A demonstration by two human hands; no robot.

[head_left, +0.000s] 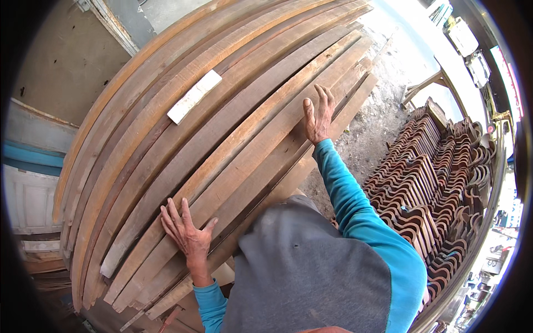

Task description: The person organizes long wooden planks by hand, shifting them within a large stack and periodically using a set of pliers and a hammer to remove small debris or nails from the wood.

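A broad row of long brown wooden planks [236, 119] lies side by side in front of me, running from lower left to upper right. My left hand [190, 230] rests on the nearer planks towards their lower left end, fingers spread. Farther up to the right, my right hand [319, 116] touches the near planks, its fingers stretched out and thumb apart. Neither hand is wrapped round anything. On the middle planks lies a short, pale rectangular block [194, 97]. The undersides of the planks are hidden.
Stacks of wavy reddish-brown roof tiles [427, 194] stand to my right, beside dusty ground [373, 119]. At the far left are a white panelled door [30, 194] and a blue strip [33, 157]. A wooden trestle [438, 89] stands at the upper right.
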